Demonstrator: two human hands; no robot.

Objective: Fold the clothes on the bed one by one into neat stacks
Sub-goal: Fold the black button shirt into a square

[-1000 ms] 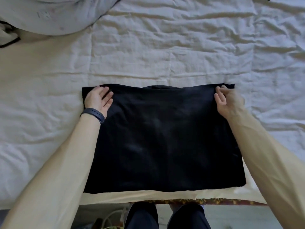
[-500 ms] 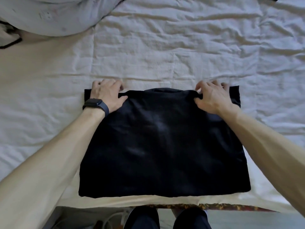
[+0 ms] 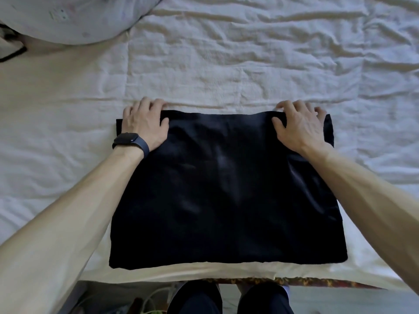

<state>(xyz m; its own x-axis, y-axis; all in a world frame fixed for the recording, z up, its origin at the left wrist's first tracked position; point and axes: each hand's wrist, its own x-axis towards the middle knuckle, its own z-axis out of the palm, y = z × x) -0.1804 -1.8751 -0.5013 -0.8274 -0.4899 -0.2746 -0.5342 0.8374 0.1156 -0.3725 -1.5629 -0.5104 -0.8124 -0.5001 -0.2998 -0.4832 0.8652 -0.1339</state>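
Note:
A black garment (image 3: 224, 191) lies folded into a flat rectangle on the white bed sheet (image 3: 226, 71), close to the bed's near edge. My left hand (image 3: 145, 123), with a dark watch on its wrist, sits on the garment's far left corner. Its fingers curl over the far edge and its thumb lies on top of the cloth. My right hand (image 3: 299, 125) grips the far edge near the right corner in the same way. A small strip of black cloth shows outside each hand.
A grey pillow or bundle (image 3: 68, 17) lies at the far left of the bed. The wrinkled sheet stretches beyond and to both sides of the garment. My dark-trousered legs (image 3: 229, 298) stand at the bed's near edge, with cables on the floor at the left.
Both hands moved from the garment's outer corners slightly inward along the far edge and turned palm down, fingers now curled over that edge. The small bump at the far edge has flattened.

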